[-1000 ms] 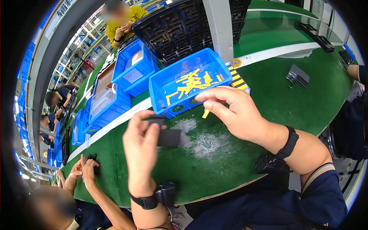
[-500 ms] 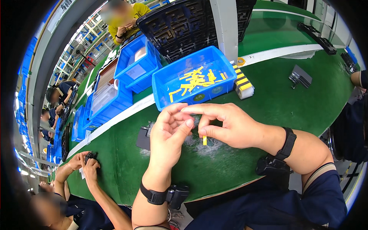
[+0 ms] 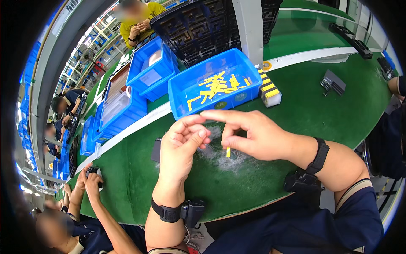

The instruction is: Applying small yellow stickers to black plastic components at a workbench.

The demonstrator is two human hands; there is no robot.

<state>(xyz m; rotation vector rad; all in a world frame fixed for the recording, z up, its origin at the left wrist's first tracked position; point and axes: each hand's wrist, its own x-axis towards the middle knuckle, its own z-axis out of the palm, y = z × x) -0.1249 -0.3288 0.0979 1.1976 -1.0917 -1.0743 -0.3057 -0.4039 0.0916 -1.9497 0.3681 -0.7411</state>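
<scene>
Above the green table, my right hand pinches a small yellow strip that hangs below its thumb. Its index finger reaches out to the left and meets the index fingertip of my left hand. My left hand is closed, with thumb and curled fingers together; what it holds, if anything, is hidden. Partly behind my left wrist lies a dark flat piece. Beyond both hands stands a blue bin with many loose yellow strips inside.
A yellow-and-black striped block stands beside the bin. Dark parts lie farther right. More blue bins line the left, and a black tray leans behind. At lower left, a co-worker's hands hold a dark part.
My left hand has shifted slightly left and its fingers have curled closer together. My right hand, still pinching the yellow strip, has moved slightly to the right. The co-worker's hands have moved too.
</scene>
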